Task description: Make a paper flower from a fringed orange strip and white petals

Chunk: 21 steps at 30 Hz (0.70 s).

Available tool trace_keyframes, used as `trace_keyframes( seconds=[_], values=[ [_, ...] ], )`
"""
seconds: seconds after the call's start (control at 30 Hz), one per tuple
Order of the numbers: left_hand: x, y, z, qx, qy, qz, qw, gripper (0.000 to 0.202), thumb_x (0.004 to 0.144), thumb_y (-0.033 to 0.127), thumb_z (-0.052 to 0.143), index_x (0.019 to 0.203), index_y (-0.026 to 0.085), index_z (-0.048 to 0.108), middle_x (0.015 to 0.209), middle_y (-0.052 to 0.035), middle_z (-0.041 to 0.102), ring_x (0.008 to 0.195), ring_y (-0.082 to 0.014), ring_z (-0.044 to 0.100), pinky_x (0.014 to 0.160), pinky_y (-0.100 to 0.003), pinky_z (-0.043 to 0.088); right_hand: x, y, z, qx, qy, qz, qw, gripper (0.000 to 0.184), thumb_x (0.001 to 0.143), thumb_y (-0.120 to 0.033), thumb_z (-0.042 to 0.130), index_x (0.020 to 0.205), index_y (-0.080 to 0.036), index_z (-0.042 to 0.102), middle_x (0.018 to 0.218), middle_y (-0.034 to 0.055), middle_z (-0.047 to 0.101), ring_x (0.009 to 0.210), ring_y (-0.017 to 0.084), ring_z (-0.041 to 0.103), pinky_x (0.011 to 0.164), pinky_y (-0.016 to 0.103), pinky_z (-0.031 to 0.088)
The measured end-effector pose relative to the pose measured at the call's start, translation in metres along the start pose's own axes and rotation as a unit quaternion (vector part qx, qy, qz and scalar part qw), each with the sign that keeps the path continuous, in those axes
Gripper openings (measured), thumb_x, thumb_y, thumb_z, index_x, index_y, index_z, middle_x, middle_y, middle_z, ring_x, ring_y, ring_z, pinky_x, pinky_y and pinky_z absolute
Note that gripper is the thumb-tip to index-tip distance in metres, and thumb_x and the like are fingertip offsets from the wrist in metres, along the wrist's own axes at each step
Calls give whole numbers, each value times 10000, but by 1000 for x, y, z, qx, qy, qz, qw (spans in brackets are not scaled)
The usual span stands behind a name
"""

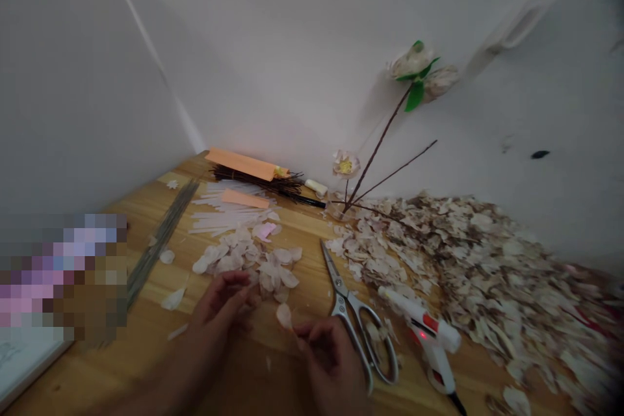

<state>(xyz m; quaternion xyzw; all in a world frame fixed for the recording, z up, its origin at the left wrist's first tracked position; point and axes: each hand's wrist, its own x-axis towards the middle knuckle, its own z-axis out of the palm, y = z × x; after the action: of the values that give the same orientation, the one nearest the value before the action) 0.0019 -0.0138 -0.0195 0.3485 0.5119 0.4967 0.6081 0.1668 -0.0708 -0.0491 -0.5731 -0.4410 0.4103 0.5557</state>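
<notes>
My left hand [225, 302] rests low over the wooden table [146, 364], fingers curled together beside a small heap of pale pink petals [248, 260]; whether it holds anything is unclear. My right hand [325, 354] pinches the base of a single pale petal [284, 315], held upright just above the tabletop. Both hands sit close together at the table's front.
Silver scissors [353, 315] lie right of my right hand. A white glue gun [429, 338] with a red light rests beside them. A big mound of dried petals [478, 266] fills the right. Wire rods [160, 240], glue sticks [229, 214], orange paper [241, 164] and flower stems [385, 130] stand behind.
</notes>
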Motion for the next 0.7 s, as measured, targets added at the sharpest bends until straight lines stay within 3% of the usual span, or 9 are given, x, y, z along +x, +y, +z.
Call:
trace_keyframes(
  seconds=[0.1, 0.23, 0.37, 0.47, 0.57, 0.7],
  values=[
    [2, 2, 0, 28, 2, 44, 999, 309, 659, 379, 675, 875, 212, 530, 689, 41, 591, 574, -119, 543, 489, -202, 423, -2, 1, 0, -15, -33, -2, 999, 106, 708, -226, 639, 637, -223, 560, 731, 25, 669, 713, 181, 607, 646, 263, 452],
    [1, -1, -1, 63, -34, 88, 994, 277, 703, 373, 630, 897, 218, 507, 677, 47, 552, 525, -101, 505, 494, -210, 432, 0, 1, 3, 57, -31, 31, 997, 145, 670, -228, 684, 625, -224, 546, 706, 2, 662, 692, 162, 597, 636, 247, 445],
    [-6, -5, -5, 136, -101, 152, 974, 162, 773, 268, 564, 929, 244, 527, 874, 3, 558, 790, -158, 572, 647, -255, 489, 4, 2, 4, 160, -24, 79, 984, 261, 587, -226, 757, 624, -226, 499, 663, -47, 647, 631, 112, 571, 605, 206, 428],
    [-14, -4, -7, 204, -179, 203, 941, 249, 784, 192, 534, 1016, 282, 521, 1050, -17, 551, 906, -180, 569, 754, -295, 487, 5, -1, 3, 233, -34, 117, 965, 306, 540, -245, 793, 627, -218, 501, 645, -60, 630, 596, 88, 537, 565, 182, 402],
    [-18, -2, -8, 248, -240, 214, 914, 321, 792, 181, 527, 1085, 309, 495, 1116, -24, 541, 902, -182, 575, 778, -321, 489, 4, -6, 1, 288, -59, 151, 944, 323, 499, -229, 815, 614, -207, 515, 638, -50, 626, 596, 87, 527, 563, 186, 397],
    [-17, -1, -11, 232, -266, 184, 918, 338, 784, 200, 565, 1090, 315, 479, 1088, -12, 540, 812, -154, 589, 758, -321, 498, 3, -13, 0, 330, -92, 185, 921, 301, 493, -178, 810, 627, -200, 542, 656, -44, 622, 590, 86, 522, 563, 199, 400]
  ],
)
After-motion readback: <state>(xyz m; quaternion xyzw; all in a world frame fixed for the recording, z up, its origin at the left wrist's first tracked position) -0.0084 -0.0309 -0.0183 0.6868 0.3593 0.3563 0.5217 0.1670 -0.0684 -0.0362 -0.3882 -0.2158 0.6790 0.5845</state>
